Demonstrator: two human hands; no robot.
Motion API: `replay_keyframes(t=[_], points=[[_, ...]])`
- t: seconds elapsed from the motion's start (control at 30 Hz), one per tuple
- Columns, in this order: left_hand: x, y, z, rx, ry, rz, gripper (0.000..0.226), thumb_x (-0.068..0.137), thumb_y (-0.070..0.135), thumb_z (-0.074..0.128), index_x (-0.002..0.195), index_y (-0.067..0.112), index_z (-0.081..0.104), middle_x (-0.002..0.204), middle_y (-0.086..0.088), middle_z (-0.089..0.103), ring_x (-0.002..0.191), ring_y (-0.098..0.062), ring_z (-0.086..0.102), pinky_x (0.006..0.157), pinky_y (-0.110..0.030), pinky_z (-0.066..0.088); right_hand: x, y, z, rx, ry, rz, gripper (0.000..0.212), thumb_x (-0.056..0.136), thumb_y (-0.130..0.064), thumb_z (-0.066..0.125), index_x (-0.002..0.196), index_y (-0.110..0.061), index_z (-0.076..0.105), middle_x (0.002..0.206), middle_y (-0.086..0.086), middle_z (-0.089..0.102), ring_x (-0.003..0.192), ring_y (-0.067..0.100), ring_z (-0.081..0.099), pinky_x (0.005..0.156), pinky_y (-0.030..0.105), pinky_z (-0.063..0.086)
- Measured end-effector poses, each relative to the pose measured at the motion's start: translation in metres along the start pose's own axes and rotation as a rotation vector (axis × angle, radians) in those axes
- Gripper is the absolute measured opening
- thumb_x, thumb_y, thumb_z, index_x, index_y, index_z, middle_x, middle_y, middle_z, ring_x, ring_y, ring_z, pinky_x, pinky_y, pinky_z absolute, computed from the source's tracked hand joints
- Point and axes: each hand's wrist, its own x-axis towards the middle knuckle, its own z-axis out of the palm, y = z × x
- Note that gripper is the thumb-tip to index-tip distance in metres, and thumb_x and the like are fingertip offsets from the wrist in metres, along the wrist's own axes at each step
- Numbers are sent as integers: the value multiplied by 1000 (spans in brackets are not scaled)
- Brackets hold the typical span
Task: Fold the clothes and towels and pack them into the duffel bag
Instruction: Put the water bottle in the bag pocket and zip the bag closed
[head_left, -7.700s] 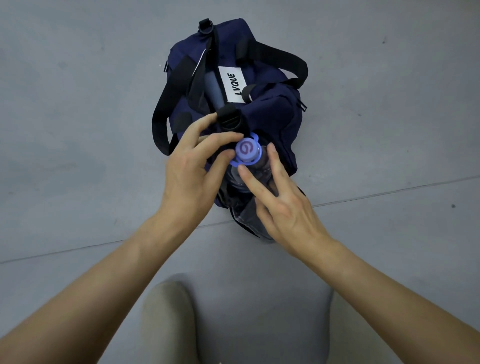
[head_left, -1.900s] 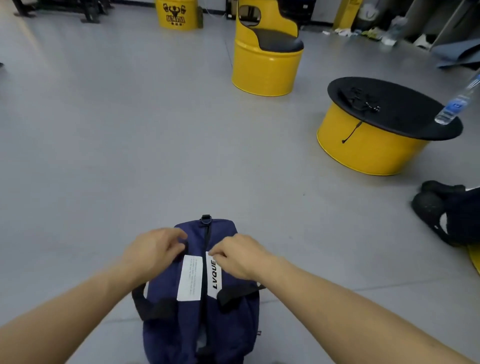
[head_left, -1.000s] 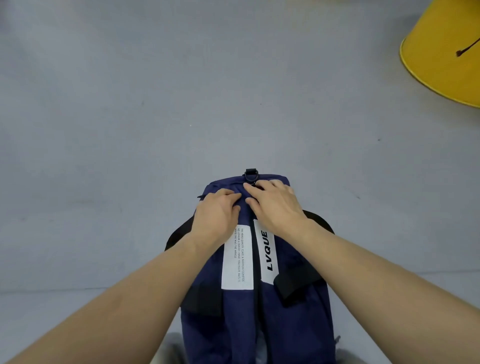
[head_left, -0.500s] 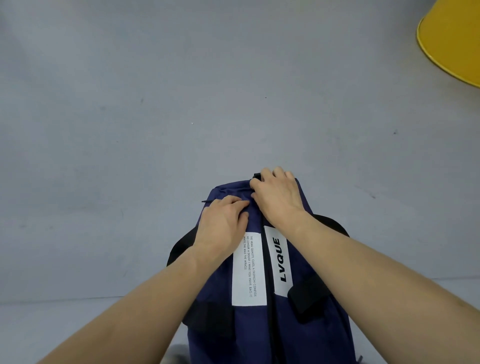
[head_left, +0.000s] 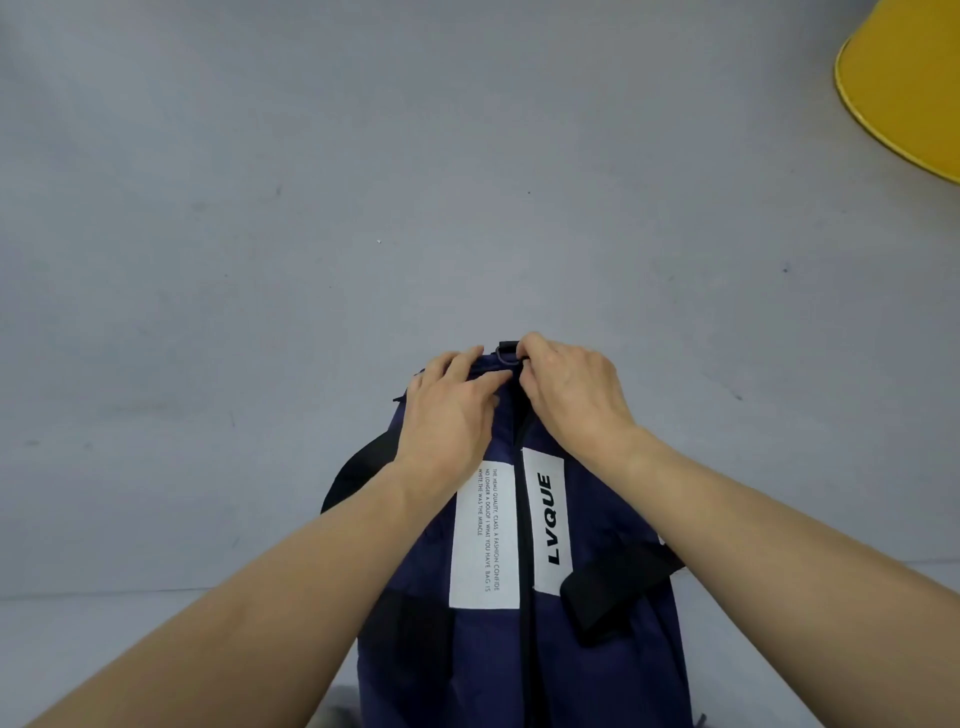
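On the grey floor (head_left: 260, 208), right under both hands: a dark blue bag (head_left: 597, 649), lying long-ways and pointing away from the body. Presses down on the far end of the bag with the left hand (head_left: 449, 415), fingers mostly straight and flat on the cloth, holding nothing. Grips that same far end with the right hand (head_left: 571, 400), fingers curled tight over the edge and thumb tucked in close. Cannot tell if a zip tab sits inside that pinch, since the fingers hide it.

Just left of the right hand's grip, touching the fingertips: a small black ring (head_left: 506, 351) at the very tip of the bag. Starting between the two hands and running back from the grip toward the body: a dark zip line (head_left: 525, 597), looking closed along the part that shows.

Back from the grip, one on each side of the zip line: the left label (head_left: 483, 545), white with tiny print, and the right label (head_left: 550, 519), white with big black letters, LVQUE. Farther back, under the right arm: the right strap (head_left: 613, 587), wide and black, lying across the bag. Out past the left wrist: the left strap (head_left: 353, 473), black, curving down the bag's side.

Well away from the grip, up in the right corner: part of a big yellow tub (head_left: 909, 78), cut off by the edge.
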Motion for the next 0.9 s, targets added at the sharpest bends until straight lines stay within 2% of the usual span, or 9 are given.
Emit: replay_keyframes(t=[0.07, 0.17, 0.23, 0.33, 0.43, 0.5, 0.6, 0.8, 0.9], points=[[5, -3, 0, 4, -48, -17, 45, 105, 21, 44, 145, 41, 48, 159, 0, 38, 146, -29, 29, 116, -45, 27, -3, 1, -2, 78, 10, 9, 16, 102, -20, 44, 111, -18, 57, 90, -1, 71, 78, 30, 64, 62, 36, 43], [13, -4, 0, 37, -122, -32, 49, 107, 23, 37, 150, 47, 38, 159, 1, 38, 147, -28, 29, 118, -44, 23, -10, 2, -6, 147, 56, 9, 12, 102, -27, 50, 107, -20, 59, 85, -3, 71, 76, 29, 65, 64, 38, 49], [21, -4, -3, -17, -108, 3, 44, 106, 25, 40, 144, 47, 47, 150, 2, 51, 139, -26, 42, 115, -45, 29, -14, 3, -8, 201, 117, 1, 10, 100, -26, 55, 102, -19, 61, 76, -2, 69, 69, 29, 63, 60, 38, 48], [35, -3, -11, -206, -70, 31, 33, 100, 30, 48, 126, 44, 64, 115, 11, 72, 108, -17, 64, 98, -44, 47, -17, 3, -10, 228, 185, -14, 7, 98, -24, 58, 97, -18, 63, 69, -2, 66, 62, 30, 61, 54, 35, 44], [45, -4, -11, -331, -99, -66, 29, 98, 26, 58, 122, 38, 70, 115, 15, 73, 112, -9, 64, 95, -27, 47, -16, 5, -8, 236, 191, -4, 8, 97, -26, 61, 95, -20, 67, 70, -4, 68, 63, 29, 62, 55, 33, 42], [47, -5, -10, -377, -65, -128, 28, 98, 22, 60, 119, 34, 74, 113, 13, 74, 111, -8, 64, 91, -19, 44, -19, 4, -5, 230, 191, -25, 7, 94, -25, 65, 94, -21, 70, 78, -5, 72, 71, 26, 66, 62, 34, 49], [49, -6, -11, -376, -14, -129, 27, 98, 20, 60, 117, 32, 75, 114, 10, 75, 111, -9, 65, 91, -19, 45, -19, 6, -1, 188, 200, -98, 6, 93, -23, 66, 91, -22, 72, 85, -7, 72, 83, 19, 68, 80, 35, 49], [53, -7, -12, -371, 40, -173, 27, 99, 20, 58, 116, 32, 75, 116, 7, 74, 111, -14, 65, 85, -19, 42, -30, 8, -1, 92, 165, -172, 14, 97, -19, 57, 86, -20, 65, 77, -7, 68, 79, 18, 66, 98, 34, 42], [51, -11, -16, -393, 85, -233, 27, 99, 19, 57, 114, 31, 75, 116, 11, 74, 112, -12, 64, 93, -25, 46, -51, -2, 2, 116, 94, -245, 10, 94, -16, 60, 87, -22, 63, 76, -8, 66, 76, 17, 64, 102, 34, 42]])
